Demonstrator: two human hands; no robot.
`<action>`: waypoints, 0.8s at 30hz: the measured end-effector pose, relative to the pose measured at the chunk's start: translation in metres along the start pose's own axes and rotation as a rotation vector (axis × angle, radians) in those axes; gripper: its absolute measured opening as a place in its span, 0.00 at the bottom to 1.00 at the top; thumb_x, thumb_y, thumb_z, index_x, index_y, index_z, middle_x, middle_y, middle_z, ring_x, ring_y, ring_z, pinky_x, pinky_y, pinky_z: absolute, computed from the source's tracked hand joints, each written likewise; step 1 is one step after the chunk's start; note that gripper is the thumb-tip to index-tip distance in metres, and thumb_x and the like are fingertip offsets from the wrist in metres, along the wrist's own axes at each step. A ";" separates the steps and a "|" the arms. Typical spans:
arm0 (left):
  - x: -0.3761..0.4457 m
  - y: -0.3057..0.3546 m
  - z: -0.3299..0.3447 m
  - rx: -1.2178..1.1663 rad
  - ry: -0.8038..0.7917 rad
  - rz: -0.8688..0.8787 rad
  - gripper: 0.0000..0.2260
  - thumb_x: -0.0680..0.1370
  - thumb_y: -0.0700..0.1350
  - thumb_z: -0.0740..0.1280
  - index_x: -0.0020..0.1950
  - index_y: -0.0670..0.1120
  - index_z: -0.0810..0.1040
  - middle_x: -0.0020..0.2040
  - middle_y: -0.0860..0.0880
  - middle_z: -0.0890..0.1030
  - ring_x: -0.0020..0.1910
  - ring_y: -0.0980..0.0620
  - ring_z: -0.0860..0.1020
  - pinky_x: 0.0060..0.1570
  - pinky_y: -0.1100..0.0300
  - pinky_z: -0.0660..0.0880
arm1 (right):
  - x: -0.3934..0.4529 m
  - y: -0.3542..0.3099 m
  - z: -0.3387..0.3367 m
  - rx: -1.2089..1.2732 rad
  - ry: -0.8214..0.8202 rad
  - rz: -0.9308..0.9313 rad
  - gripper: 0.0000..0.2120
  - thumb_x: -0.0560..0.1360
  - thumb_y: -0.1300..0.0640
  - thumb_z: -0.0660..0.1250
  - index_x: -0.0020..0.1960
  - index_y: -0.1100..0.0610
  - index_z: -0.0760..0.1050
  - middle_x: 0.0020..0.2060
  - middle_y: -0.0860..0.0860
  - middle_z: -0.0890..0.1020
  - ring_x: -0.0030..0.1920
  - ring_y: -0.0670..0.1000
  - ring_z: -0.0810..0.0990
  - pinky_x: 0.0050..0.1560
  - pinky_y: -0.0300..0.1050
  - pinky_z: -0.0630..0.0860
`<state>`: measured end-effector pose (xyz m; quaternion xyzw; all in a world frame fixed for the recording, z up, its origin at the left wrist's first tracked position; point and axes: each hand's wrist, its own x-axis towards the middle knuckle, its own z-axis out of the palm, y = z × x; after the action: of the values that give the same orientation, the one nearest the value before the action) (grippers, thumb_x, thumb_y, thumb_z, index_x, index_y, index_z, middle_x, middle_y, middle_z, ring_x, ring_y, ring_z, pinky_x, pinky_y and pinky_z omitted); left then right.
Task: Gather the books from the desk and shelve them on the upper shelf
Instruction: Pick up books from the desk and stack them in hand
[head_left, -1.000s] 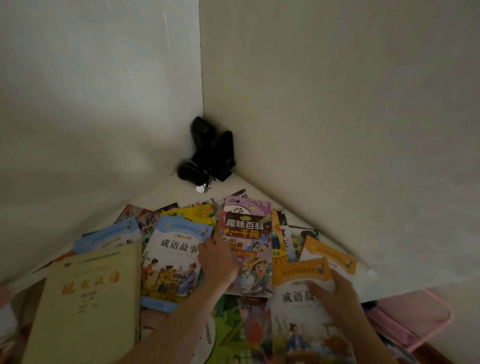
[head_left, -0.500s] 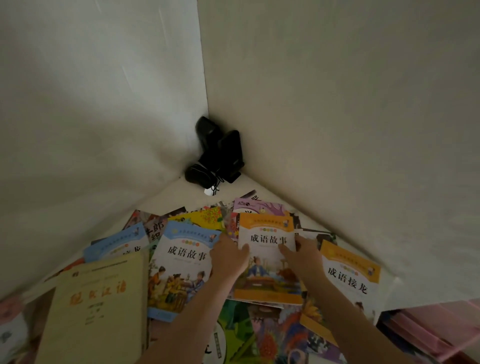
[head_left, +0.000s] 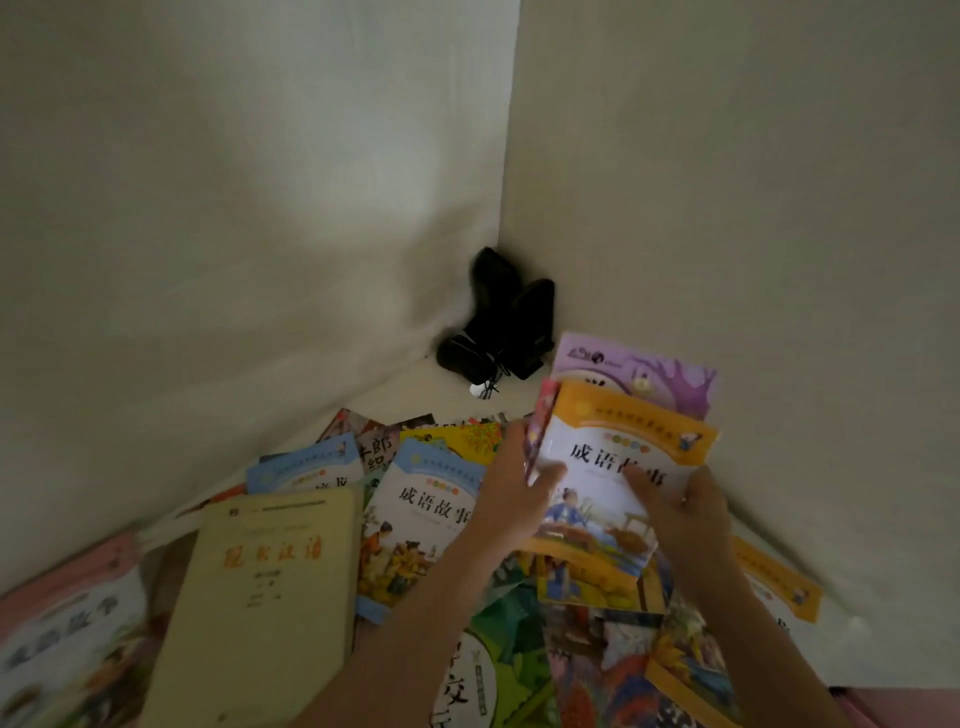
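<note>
Orange-topped story book (head_left: 613, 467) stood tall between your hands, left hand (head_left: 511, 499) and right hand (head_left: 680, 514) each gripping one side.

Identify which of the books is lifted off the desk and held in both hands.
The orange-topped book, fronting a small stack with a purple book behind; left hand and right hand grip its sides. The blue-topped book lies flat.
</note>
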<state>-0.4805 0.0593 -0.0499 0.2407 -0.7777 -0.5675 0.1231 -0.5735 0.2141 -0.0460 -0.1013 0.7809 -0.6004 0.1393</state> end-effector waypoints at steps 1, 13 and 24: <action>0.002 0.006 -0.017 0.008 0.015 0.009 0.13 0.79 0.45 0.65 0.61 0.48 0.66 0.45 0.56 0.71 0.43 0.59 0.72 0.39 0.67 0.68 | -0.002 -0.013 0.006 -0.021 -0.036 -0.048 0.11 0.76 0.56 0.69 0.57 0.53 0.75 0.48 0.43 0.82 0.46 0.41 0.81 0.38 0.30 0.78; -0.032 -0.102 -0.110 0.799 -0.124 -0.396 0.27 0.79 0.58 0.61 0.66 0.36 0.70 0.65 0.35 0.72 0.66 0.38 0.70 0.66 0.47 0.64 | -0.063 0.056 0.147 -0.298 -0.195 0.308 0.21 0.73 0.48 0.71 0.58 0.62 0.73 0.48 0.55 0.81 0.44 0.53 0.80 0.37 0.44 0.79; -0.035 -0.095 -0.108 0.488 -0.077 -0.283 0.20 0.73 0.57 0.69 0.57 0.47 0.69 0.60 0.45 0.65 0.60 0.44 0.68 0.62 0.49 0.68 | -0.058 0.066 0.133 0.026 -0.074 0.413 0.38 0.65 0.52 0.80 0.68 0.56 0.64 0.58 0.55 0.78 0.55 0.58 0.80 0.50 0.56 0.82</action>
<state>-0.3780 -0.0344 -0.1014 0.3478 -0.8541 -0.3836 -0.0486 -0.4728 0.1288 -0.1359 0.0407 0.7717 -0.5649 0.2893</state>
